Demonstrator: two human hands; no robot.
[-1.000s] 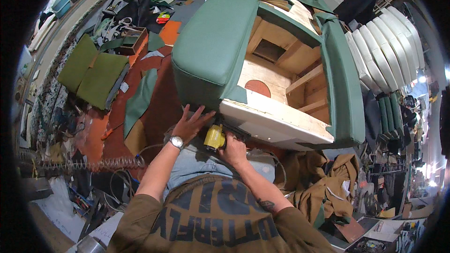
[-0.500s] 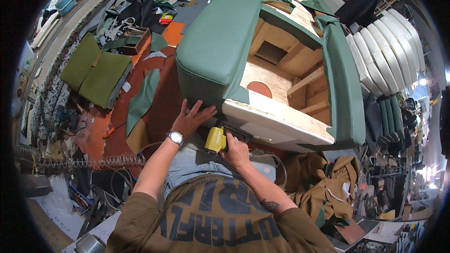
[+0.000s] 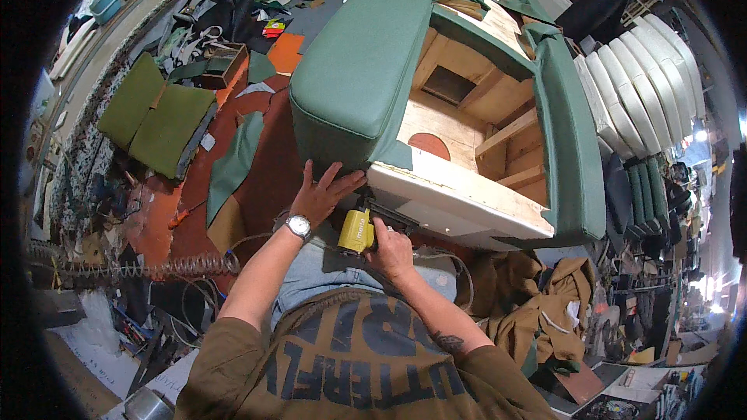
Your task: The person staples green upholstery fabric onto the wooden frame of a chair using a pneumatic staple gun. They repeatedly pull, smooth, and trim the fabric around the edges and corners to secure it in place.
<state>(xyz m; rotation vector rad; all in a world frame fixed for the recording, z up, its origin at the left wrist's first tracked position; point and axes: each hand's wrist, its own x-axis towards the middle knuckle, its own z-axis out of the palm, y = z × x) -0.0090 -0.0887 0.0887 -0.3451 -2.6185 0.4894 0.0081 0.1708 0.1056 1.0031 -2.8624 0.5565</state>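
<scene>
In front of me stands a sofa body point(image 3: 350, 85) covered in green leather-like material, its bare wooden frame point(image 3: 443, 120) showing inside. White padding point(image 3: 459, 214) runs along the near lower side. My right hand point(image 3: 391, 253) grips a yellow and black staple gun point(image 3: 355, 233), its nose close against the near lower left corner. Whether the nose touches is hard to make out. My left hand point(image 3: 320, 194), with a watch point(image 3: 297, 225) on the wrist, has its fingers spread against the green cover at that same corner, just left of the staple gun.
Green fabric scraps point(image 3: 237, 167) and an olive cushion piece point(image 3: 171, 128) lie on the left. A coiled air hose point(image 3: 156, 268) stretches across the lower left. Brown cloth point(image 3: 545, 307) is bunched at the lower right, and white padded panels point(image 3: 634, 82) stand stacked on the right.
My left hand has slid slightly right and up along the corner, its fingers closer to the white padding. The staple gun stays near the corner with little change.
</scene>
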